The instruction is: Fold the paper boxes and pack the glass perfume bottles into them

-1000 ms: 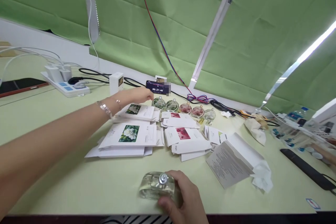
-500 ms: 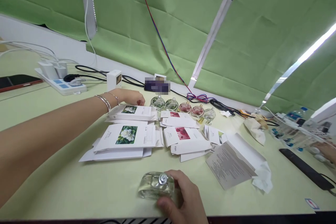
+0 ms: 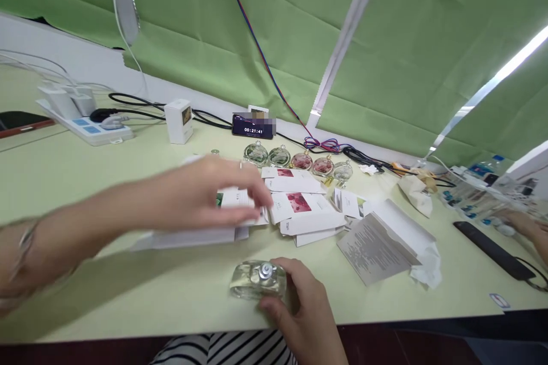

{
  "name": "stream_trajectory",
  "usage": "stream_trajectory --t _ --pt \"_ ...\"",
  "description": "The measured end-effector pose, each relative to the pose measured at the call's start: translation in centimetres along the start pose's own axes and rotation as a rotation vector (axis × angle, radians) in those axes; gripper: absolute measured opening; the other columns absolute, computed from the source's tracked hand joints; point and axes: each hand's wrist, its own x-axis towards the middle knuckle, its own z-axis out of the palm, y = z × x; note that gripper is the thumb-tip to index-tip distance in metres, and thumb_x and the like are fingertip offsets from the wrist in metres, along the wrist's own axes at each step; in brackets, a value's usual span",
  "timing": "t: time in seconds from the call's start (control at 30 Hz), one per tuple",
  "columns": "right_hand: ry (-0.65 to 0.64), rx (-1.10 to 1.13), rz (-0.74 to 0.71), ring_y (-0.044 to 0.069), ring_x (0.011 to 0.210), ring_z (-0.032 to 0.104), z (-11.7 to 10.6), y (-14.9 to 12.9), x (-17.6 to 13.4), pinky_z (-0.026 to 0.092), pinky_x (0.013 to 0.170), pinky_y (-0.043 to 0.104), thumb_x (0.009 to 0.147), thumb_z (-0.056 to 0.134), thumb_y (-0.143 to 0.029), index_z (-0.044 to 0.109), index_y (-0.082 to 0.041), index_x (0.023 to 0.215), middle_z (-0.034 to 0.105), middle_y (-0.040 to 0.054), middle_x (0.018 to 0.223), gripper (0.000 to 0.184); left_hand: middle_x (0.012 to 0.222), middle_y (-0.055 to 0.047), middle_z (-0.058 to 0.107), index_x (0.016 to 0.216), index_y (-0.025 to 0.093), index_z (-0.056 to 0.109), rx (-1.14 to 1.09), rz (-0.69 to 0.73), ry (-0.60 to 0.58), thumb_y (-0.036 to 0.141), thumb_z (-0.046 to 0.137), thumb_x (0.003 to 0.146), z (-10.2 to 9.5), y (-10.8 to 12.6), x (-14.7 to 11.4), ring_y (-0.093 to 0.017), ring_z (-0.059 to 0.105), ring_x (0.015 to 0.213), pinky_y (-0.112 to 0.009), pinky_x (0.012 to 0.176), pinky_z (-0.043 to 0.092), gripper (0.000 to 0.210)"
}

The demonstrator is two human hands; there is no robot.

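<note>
Near the table's front edge, my right hand (image 3: 306, 308) grips a clear glass perfume bottle (image 3: 252, 280) with a silver spray neck and no cap on it. My left hand (image 3: 214, 194), blurred by motion, hovers over the white boxes; its thumb and fingers are apart, with nothing visible between them. Under it lies a flattened white box (image 3: 180, 239), mostly hidden. Right of its fingertips are a white box with a red flower picture (image 3: 306, 211) and another box (image 3: 291, 181) behind it. Beyond them stand several round perfume bottles (image 3: 279, 157), green, pink and clear.
An unfolded box with grey print (image 3: 374, 248) and crumpled white paper (image 3: 428, 271) lie at right. Farther right are a black bar (image 3: 492, 250) and another person's hand (image 3: 524, 225). Behind are a power strip (image 3: 88, 125), a small white box (image 3: 178, 121) and a phone (image 3: 252, 126).
My left hand has come back from the far side of the boxes toward me and to the right. My right hand still holds the perfume bottle. The view has tilted slightly downward.
</note>
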Motion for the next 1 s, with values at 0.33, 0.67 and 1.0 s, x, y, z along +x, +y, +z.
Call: stream_trajectory --t 0.33,0.67,1.0 --pt "-0.056 0.034 0.066 0.023 0.095 0.066 -0.4 -1.0 -0.1 0.053 0.082 0.037 0.088 0.061 -0.036 0.059 -0.026 0.115 0.071 0.0028 0.106 0.028 0.094 0.005 0.071 0.101 0.035 0.07 -0.263 -0.071 0.018 0.022 0.059 0.089 6.4 3.2 -3.7 -0.009 0.067 0.083 -0.016 0.073 0.051 0.021" --pt "-0.061 0.048 0.051 0.024 0.097 0.065 -0.6 -0.9 0.0 0.052 0.084 0.039 0.089 0.061 -0.035 0.06 -0.025 0.115 0.07 0.0044 0.11 0.029 0.094 0.004 0.069 0.104 0.033 0.066 -0.269 -0.065 0.093 0.02 0.055 0.091 7.6 3.1 -3.8 -0.009 0.066 0.084 -0.015 0.073 0.051 0.022" --pt "0.106 -0.009 -0.206 0.021 0.112 0.061 0.1 -0.4 -0.2 0.054 0.094 0.037 0.089 0.061 -0.024 0.034 -0.033 0.143 0.061 0.0058 0.125 0.061 0.091 0.006 0.068 0.101 0.035 0.063 -0.409 -0.299 0.385 0.022 0.062 0.084 11.1 4.3 -4.8 -0.011 0.066 0.085 -0.02 0.078 0.052 0.021"
